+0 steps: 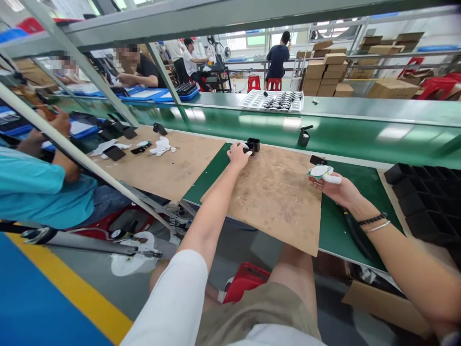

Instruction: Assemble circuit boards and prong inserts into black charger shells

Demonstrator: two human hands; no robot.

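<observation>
My left hand (238, 155) reaches to the far edge of the brown cardboard sheet (273, 192), its fingers closed on a small black open-topped box (254, 144). The fingers hide part of the box, and a second box may be beside it. Off the sheet's right edge, my right hand (340, 188) is raised, palm up, and grips a round white part with a green circuit board (320, 171). White covers show on some fingers. Just behind this hand is a flat black piece (317, 160). Pliers with black handles (356, 235) lie under my right wrist.
Black boxes (421, 202) stand in rows at the right. Across the green conveyor (216, 120) stands a white tray (248, 100) of parts; a black box (303, 138) rides on the belt. A co-worker in a turquoise shirt (36, 187) sits left, beyond a slanting pole (90, 166).
</observation>
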